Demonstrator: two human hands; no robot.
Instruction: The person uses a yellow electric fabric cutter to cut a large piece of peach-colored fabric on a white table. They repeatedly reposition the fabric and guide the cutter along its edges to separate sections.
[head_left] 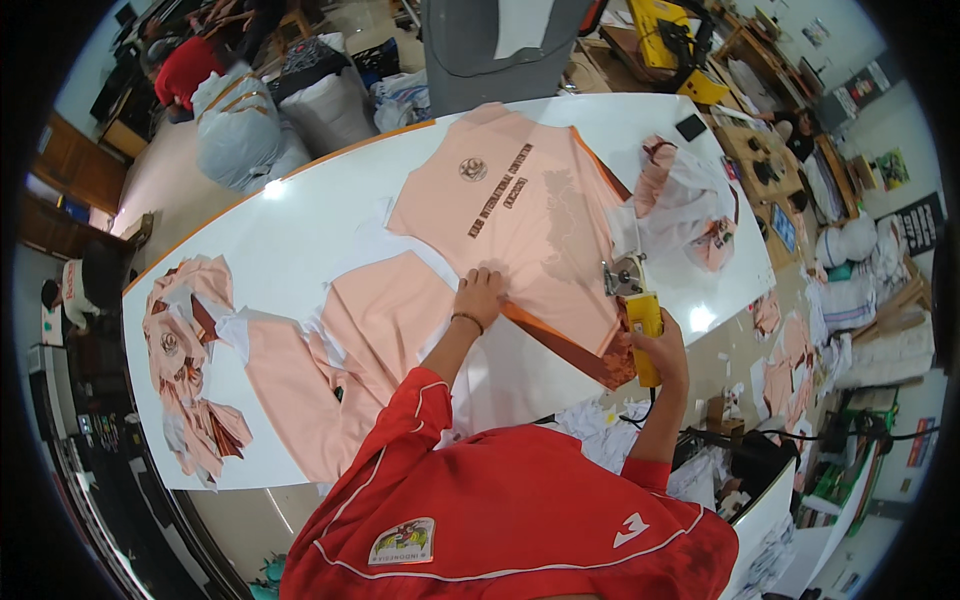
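The tabletop [300, 215] is glossy white with a thin orange edge. Across it lies a stack of fabric [520, 215] in pale peach, printed with dark brown lettering, a small round brown emblem and a brown mottled figure, and bordered by an orange-brown strip. The cut pieces [345, 350] beside it are the same plain peach. The cutting machine [640, 310] has a bright yellow handle and a silver-grey head. The person's shirt [500, 510] is red with thin white piping, a white mark and a pale patch
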